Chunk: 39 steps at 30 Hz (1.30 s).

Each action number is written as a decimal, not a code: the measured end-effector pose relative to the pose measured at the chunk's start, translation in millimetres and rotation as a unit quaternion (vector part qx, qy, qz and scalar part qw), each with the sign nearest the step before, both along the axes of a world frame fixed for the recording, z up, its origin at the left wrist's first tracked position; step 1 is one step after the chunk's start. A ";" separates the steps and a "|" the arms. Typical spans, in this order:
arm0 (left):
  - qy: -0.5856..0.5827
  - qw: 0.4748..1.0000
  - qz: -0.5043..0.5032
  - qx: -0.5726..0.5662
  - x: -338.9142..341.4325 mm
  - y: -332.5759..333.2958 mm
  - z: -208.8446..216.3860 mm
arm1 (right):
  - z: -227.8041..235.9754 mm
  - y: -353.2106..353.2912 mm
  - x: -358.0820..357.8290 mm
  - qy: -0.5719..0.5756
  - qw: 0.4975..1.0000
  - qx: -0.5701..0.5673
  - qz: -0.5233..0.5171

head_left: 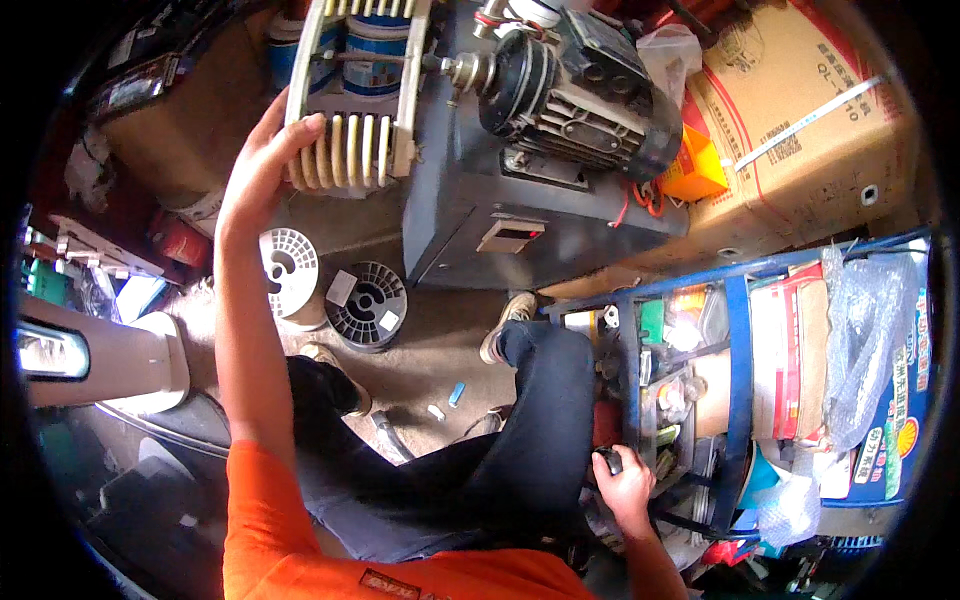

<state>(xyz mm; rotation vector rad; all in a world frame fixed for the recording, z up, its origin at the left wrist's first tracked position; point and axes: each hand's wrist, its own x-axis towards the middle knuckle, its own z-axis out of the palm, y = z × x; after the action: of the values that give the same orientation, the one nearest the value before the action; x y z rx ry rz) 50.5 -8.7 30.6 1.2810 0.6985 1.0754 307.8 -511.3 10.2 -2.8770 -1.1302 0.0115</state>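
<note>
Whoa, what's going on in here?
Someone in an orange shirt is sitting down, with the left hand holding the edge of a slatted frame. That frame is beside a big motor on a grey metal box. The right hand, by the right knee, holds a small dark thing, too small to make out. A white spool and a black spool are on the floor.

Frame (353, 145) left of motor (590, 120)

The left hand (258, 172) grips a ribbed frame (345, 150) left of the motor (592, 115); the right hand (628, 488), nearer than the motor, holds a black object (609, 458).
</note>
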 end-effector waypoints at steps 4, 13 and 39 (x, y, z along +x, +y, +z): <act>-0.007 1.000 -0.011 0.003 -0.2 0.5 -0.7 | 1.9 -1.9 -1.0 -0.004 1.000 0.006 0.007; 0.008 1.000 -0.009 0.019 -4.2 10.5 -6.3 | 1.3 -4.1 2.8 -0.016 1.000 -0.001 -0.001; -0.005 1.000 -0.017 0.020 -3.1 10.6 -3.9 | -5.3 -21.7 11.7 0.030 0.999 -0.004 -0.031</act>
<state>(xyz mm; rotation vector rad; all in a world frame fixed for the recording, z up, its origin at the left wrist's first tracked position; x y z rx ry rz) 47.4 2.0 26.7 1.3170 0.6480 1.0721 319.6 -533.0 4.9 -2.8957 -1.0315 0.1002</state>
